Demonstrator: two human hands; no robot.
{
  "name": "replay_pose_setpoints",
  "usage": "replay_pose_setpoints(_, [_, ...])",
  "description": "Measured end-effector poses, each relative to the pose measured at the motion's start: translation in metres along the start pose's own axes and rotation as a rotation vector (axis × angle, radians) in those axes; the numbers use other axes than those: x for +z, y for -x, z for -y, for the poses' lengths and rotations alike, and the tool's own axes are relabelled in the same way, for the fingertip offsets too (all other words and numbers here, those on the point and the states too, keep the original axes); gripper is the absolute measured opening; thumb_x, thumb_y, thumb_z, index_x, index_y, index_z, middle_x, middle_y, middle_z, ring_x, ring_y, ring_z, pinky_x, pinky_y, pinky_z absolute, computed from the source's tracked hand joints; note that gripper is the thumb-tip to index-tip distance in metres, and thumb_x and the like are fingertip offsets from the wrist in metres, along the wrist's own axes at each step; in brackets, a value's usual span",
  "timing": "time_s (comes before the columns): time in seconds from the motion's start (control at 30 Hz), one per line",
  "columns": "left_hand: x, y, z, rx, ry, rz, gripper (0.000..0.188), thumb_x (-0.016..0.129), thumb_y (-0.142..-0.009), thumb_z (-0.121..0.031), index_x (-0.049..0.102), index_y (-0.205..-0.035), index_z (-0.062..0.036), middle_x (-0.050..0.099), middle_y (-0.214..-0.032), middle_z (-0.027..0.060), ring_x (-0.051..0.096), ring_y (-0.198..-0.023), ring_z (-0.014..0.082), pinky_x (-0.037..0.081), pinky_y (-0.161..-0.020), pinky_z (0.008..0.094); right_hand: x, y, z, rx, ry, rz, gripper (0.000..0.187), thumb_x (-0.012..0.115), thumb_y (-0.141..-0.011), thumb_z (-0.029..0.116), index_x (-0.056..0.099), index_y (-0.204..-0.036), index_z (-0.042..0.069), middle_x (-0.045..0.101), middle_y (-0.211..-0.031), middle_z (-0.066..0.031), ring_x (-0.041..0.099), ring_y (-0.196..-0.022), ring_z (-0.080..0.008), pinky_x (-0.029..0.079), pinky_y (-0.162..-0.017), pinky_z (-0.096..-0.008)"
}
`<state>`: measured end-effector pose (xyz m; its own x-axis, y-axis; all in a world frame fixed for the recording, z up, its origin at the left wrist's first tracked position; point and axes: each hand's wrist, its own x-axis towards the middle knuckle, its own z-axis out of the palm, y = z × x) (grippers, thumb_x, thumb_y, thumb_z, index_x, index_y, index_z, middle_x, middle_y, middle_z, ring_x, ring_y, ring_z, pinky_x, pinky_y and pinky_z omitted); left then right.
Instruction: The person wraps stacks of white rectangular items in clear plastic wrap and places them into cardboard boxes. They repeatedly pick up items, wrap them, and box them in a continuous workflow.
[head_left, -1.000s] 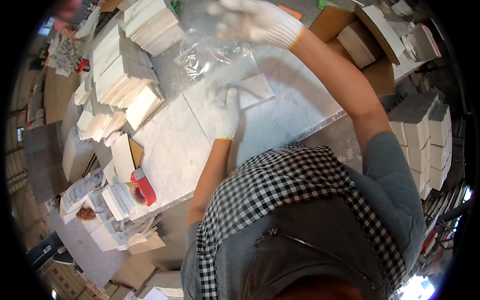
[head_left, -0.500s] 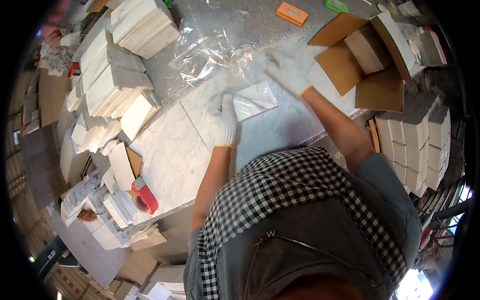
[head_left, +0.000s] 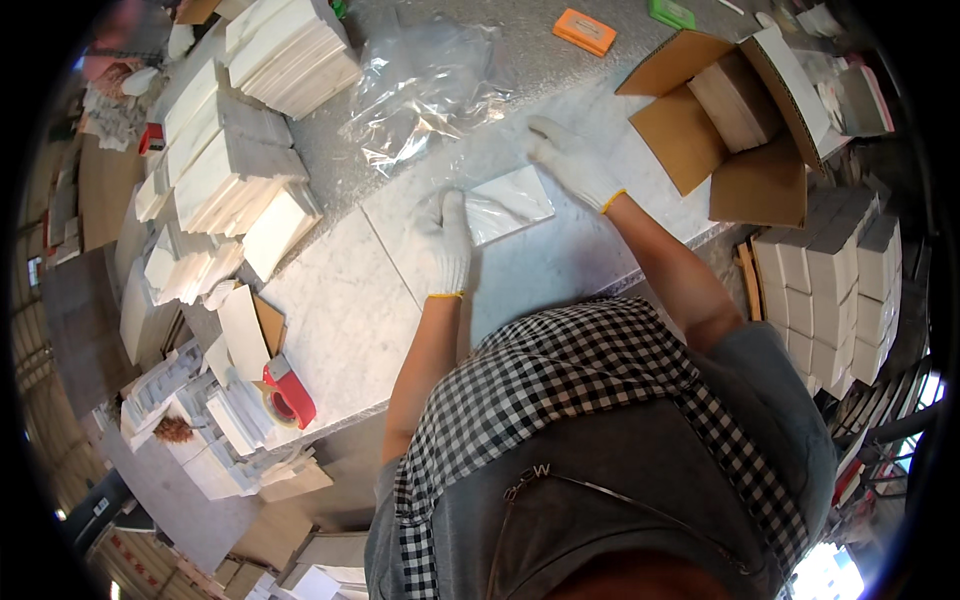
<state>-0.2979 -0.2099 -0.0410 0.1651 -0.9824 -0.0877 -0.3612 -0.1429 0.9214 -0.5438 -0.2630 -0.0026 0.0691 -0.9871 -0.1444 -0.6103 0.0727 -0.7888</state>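
A white marble tile (head_left: 513, 205) in a clear plastic bag lies at a slant on the pale marble worktop (head_left: 340, 300). My left hand (head_left: 443, 240), in a white knit glove, is closed over the tile's left end, pinching the loose plastic there; the fingertips are partly hidden. To the right of the tile my gloved right hand (head_left: 575, 165) reaches over the worktop. Its fingers are stretched out, with nothing seen in them. A crumpled pile of clear plastic bags (head_left: 425, 85) lies just beyond the left hand.
Tall stacks of white tiles (head_left: 235, 150) line the left side. A red tape dispenser (head_left: 290, 395) sits near the front-left edge. At right stand an open cardboard box (head_left: 680, 130) with tiles inside and stacked white blocks (head_left: 820, 290). An orange box (head_left: 584, 32) lies at the back.
My right hand, blurred before, is now sharper and has shifted slightly nearer to me. The plastic over the tile lies a little differently. My left hand has barely moved.
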Motion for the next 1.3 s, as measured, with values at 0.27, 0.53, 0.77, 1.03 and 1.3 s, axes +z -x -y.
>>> replay_pose_setpoints(0.27, [-0.013,-0.008,-0.031,-0.245,0.077,-0.004,0.03,0.065,-0.094,-0.023,0.077,-0.11,-0.0001,0.076,-0.098,0.0198,0.071,-0.091,0.0292,0.054,-0.086,0.0369,0.027,-0.023,0.012,0.036,-0.266,0.078,0.069,0.074,-0.09,0.018,0.051,-0.154,0.006,0.063,-0.098,-0.0061,0.06,-0.092,-0.0123,0.051,-0.083,-0.0273])
replay_pose_setpoints(0.53, [-0.022,-0.023,-0.03,-0.339,-0.181,-0.012,0.032,0.065,-0.091,-0.028,0.078,-0.097,0.0007,0.074,-0.082,0.0224,0.072,-0.076,0.0313,0.055,-0.073,0.0427,0.037,-0.039,-0.01,-0.011,-0.159,0.149,0.065,0.074,-0.091,0.02,0.054,-0.15,0.001,0.067,-0.13,-0.0159,0.063,-0.118,-0.0234,0.048,-0.102,-0.0324])
replay_pose_setpoints(0.77, [-0.023,-0.03,-0.015,-0.292,-0.176,-0.024,0.028,0.065,-0.086,-0.025,0.075,-0.09,0.0001,0.073,-0.087,0.0251,0.072,-0.081,0.0382,0.056,-0.078,0.0459,0.045,-0.056,-0.031,-0.059,-0.183,0.184,0.066,0.073,-0.091,0.021,0.052,-0.149,-0.002,0.055,-0.153,-0.0215,0.053,-0.142,-0.0309,0.041,-0.116,-0.0365])
replay_pose_setpoints(1.03, [-0.176,-0.06,-0.026,0.084,-1.17,-0.353,0.05,0.079,-0.082,-0.041,0.065,-0.115,-0.0061,0.067,-0.113,0.0128,0.063,-0.106,0.0337,0.051,-0.087,0.0477,0.03,-0.049,-0.006,0.005,-0.096,0.229,0.067,0.073,-0.091,0.014,0.049,-0.152,-0.002,0.054,-0.155,-0.0208,0.051,-0.144,-0.0289,0.04,-0.118,-0.035])
replay_pose_setpoints(1.3, [-0.307,-0.108,0.031,-0.14,-1.298,0.045,0.121,0.094,-0.053,-0.059,0.042,-0.145,-0.0006,0.047,-0.151,0.0233,0.048,-0.139,0.042,0.044,-0.109,0.0533,0.036,-0.048,-0.012,-0.03,-0.116,0.204,0.065,0.073,-0.092,0.018,0.052,-0.151,0.0,0.057,-0.152,-0.0206,0.054,-0.142,-0.0291,0.041,-0.116,-0.0352])
